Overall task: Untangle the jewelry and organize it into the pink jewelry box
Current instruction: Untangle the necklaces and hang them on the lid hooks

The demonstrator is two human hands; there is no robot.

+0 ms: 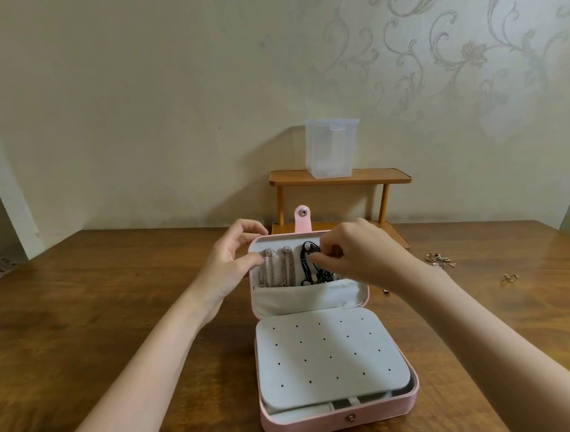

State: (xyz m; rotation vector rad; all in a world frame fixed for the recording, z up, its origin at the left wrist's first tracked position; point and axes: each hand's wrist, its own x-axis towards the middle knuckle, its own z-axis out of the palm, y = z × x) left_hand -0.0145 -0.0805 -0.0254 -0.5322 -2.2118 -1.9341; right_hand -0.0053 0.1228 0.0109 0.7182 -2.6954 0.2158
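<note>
Looking down, we see the pink jewelry box [338, 414] open on the wooden surface [116, 329], its lid raised toward the wall. Our right hand [357, 254] has its fingers [324, 263] curled tight, pinching the black cord necklace [309, 264] hung inside the lid. Our left hand [232, 256] grips the lid's left edge, thumb by the chain necklaces [277, 270]. Loose earrings [440, 259] lie on the surface, right of the box.

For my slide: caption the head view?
Both hands hang a black cord necklace inside the pink jewelry box lid.
</note>
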